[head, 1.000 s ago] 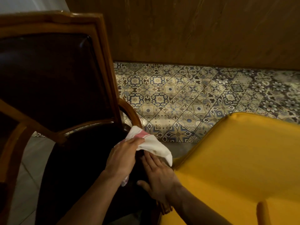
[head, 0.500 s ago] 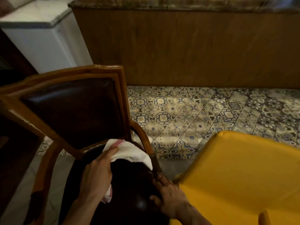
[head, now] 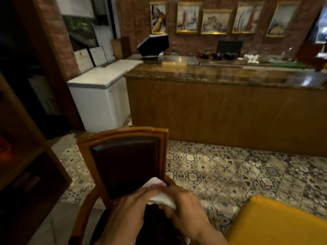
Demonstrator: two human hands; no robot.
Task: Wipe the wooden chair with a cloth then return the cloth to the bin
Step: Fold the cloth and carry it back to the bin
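Observation:
The wooden chair [head: 122,134] with a dark padded back and seat stands in front of me at the lower left. A white cloth [head: 160,198] with a faint pink stripe is bunched over the seat, just in front of the backrest. My left hand [head: 127,207] grips the cloth from the left. My right hand [head: 182,206] holds its right end, and the two hands meet over the seat. No bin is visible in this view.
A yellow cushioned seat [head: 276,221] fills the lower right corner. A long wooden counter [head: 221,110] with a stone top crosses the room ahead, with a white chest freezer [head: 99,96] to its left. Dark wooden shelving [head: 23,138] stands at the left. Patterned floor tiles [head: 238,172] lie between.
My head has lifted, so the counter and wall have come into view. My right hand has left the chair's arm and joined my left hand on the cloth.

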